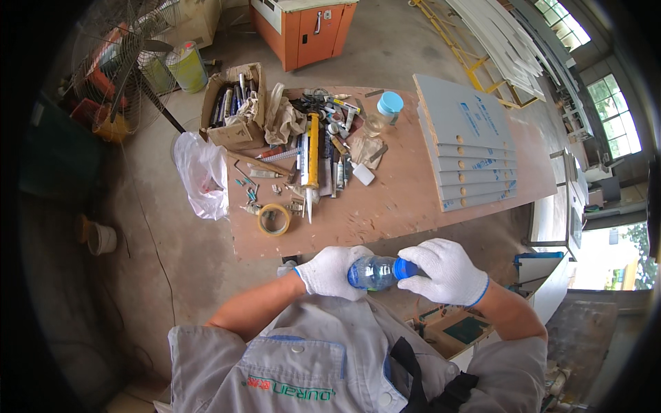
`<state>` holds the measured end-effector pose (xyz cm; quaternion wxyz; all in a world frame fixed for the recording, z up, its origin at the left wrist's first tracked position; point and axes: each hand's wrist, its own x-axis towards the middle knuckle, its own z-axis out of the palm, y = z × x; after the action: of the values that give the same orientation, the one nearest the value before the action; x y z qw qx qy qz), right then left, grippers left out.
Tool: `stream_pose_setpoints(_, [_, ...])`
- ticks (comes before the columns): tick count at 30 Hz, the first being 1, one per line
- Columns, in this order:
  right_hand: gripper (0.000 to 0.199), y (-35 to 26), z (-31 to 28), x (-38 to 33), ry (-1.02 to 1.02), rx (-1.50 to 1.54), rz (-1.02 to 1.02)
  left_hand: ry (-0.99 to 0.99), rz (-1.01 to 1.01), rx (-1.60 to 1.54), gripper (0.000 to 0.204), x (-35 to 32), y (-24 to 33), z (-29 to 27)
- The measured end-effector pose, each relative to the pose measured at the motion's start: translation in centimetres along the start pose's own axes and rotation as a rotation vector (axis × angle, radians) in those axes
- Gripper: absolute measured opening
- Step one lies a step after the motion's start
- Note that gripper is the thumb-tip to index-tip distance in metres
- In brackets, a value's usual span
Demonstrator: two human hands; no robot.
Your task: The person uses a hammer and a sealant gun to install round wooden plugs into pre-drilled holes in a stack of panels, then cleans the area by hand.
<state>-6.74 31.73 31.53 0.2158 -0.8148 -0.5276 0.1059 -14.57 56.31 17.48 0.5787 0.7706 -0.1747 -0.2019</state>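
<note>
A clear plastic bottle (377, 273) with a blue cap (405, 268) lies sideways between my hands, close to my chest and just off the table's near edge. My left hand (333, 272), in a white knit glove, is wrapped round the bottle's body. With the fingers of my right hand (446, 271), gloved the same way, I grip the cap end. The cap sits on the neck, and part of the bottle is covered by the left glove.
The worktable (385, 217) holds a yellow caulking gun (312, 151), a tape roll (274, 219), a blue-lidded jar (390, 104), stacked grey panels (468, 124) and a cardboard box (234, 131) of tubes. A plastic bag (200, 175) hangs at the left edge; a fan (127, 55) stands beyond.
</note>
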Motion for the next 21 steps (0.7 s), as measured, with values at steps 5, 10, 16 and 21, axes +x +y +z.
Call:
stream_pose_setpoints(5, [0.044,-0.4,1.8,3.6,0.018,0.063,0.212,0.124,0.042,0.106,0.055,0.1,-1.8,-2.9])
stream_pose_setpoints(10, [0.039,-0.1,1.6,10.4,0.021,-0.106,0.117,0.508,0.161,0.159,0.062,0.7,-6.4,-5.4])
stream_pose_setpoints(16, [0.039,1.1,2.5,19.7,0.137,-0.196,-0.004,0.928,-0.133,0.269,0.047,-4.8,-11.8,-6.1])
stream_pose_setpoints(21, [0.034,3.0,5.8,27.1,0.157,-0.206,-0.139,1.150,-0.187,0.458,0.028,-8.0,-16.8,-7.7])
